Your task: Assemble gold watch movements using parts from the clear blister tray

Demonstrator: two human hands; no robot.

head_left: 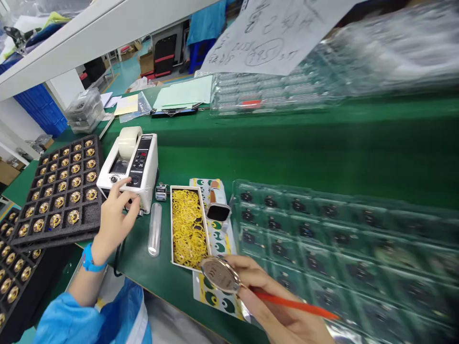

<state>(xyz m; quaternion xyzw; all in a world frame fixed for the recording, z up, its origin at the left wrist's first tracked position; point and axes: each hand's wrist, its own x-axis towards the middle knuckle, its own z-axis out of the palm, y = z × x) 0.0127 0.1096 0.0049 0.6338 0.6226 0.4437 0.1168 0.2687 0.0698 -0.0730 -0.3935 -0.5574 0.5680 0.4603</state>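
Observation:
My left hand [118,212] is at the front of a white tape dispenser [146,174], which carries a roll of pale tape [129,142]. Its index finger reaches onto the dispenser's front while the thumb and other fingers stay apart by the outlet; no held thing shows. In my right hand [272,298] is a round watch case [221,274], its engraved metal back facing up. A slender orange tool [294,304], whose kind I cannot make out, lies across the same hand. Below the case is a white box of yellow rings [187,224].
Black foam trays [89,224] with gold round parts lie at the left. A clear blister tray [251,184] with dark parts covers the right side. A smartwatch [218,212], a metal counter [161,192] and a clear plastic tube [155,229] surround the box. A shelf [71,45] overhangs the bench.

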